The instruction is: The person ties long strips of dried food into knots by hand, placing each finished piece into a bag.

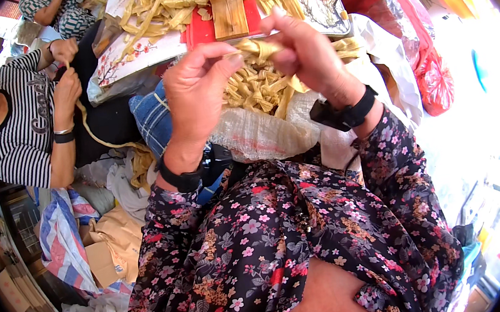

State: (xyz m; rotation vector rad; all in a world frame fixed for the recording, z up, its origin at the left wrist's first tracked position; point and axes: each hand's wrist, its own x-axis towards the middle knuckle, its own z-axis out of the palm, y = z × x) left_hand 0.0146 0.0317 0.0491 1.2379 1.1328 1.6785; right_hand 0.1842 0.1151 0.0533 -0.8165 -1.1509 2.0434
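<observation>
In front of my chest, a pale yellow strip (257,48), which looks like tofu skin, is looped between my hands. My left hand (197,94) pinches one end between thumb and forefinger. The right hand (312,56) is closed on the other side of the loop, its fingers slightly blurred. Just below lies a heap of knotted yellow strips (252,91) on a whitish woven plastic sack (263,135) over my lap. Beyond my hands, a wooden block (227,13) with a groove rests on a red board (200,31).
Loose yellow strips (162,9) cover a flower-patterned tray (122,62) and its far side. At left a co-worker in a striped shirt (21,120) holds a long yellow strip (89,122). Red plastic bags (413,45) stand at right; a striped bag (65,238) and cardboard (103,264) lie lower left.
</observation>
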